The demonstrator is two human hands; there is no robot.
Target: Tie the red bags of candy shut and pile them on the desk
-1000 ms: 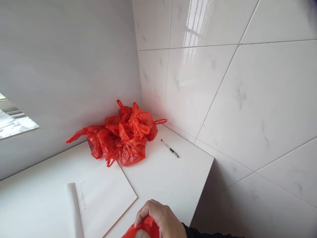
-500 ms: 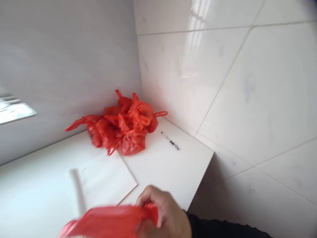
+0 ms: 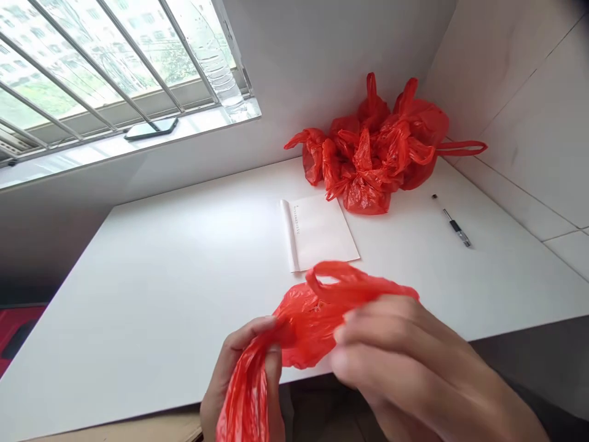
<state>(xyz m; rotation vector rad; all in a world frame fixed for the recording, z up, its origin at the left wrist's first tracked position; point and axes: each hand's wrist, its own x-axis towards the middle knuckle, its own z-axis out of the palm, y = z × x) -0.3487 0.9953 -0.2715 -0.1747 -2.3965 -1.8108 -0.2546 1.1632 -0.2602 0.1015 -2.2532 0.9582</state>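
The left hand (image 3: 222,367) keeps a closed grip, thumb against fingers, on a bunched part of a red plastic bag (image 3: 310,325) above the near edge of the bench (image 3: 184,294). The right hand (image 3: 405,362), blurred, has bent fingers beside the bag's loop; whether its grip holds plastic, I cannot tell. Beyond lie a notepad (image 3: 324,233), a heap of red bags (image 3: 368,166) and a pen (image 3: 455,228)

A white bench (image 3: 184,276) carries a heap of red plastic bags (image 3: 368,184) toward its far right, a paper pad (image 3: 324,239) near them, and a pen (image 3: 455,226) farther right.
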